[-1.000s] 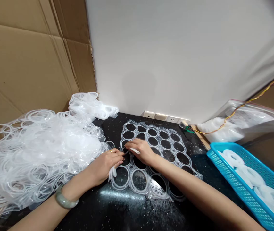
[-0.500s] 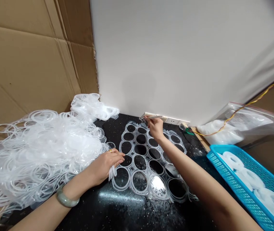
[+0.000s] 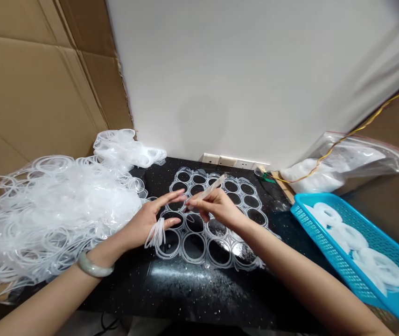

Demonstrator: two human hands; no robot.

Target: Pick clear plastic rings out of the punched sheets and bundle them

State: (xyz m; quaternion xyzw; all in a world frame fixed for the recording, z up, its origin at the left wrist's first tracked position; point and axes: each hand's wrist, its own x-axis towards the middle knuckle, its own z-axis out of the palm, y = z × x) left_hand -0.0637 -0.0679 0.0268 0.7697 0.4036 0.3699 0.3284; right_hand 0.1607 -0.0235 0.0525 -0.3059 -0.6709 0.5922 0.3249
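Surface (image 3: 132,291): black, glossy, white-speckled, backed up against a wall. Fine white specks (image 3: 216,287) are scattered over the front middle; a light streak is reflected just left of them. A clear ring sheet (image 3: 206,233), with rows of round openings, is laid flat at centre; black is seen through the holes. Left side is covered by a big loose pile of clear rings (image 3: 90,200), rear left by a smaller white heap (image 3: 115,147). Blue basket (image 3: 300,205) is placed at right, set at an angle; how much of its base is supported by the surface can't be told.
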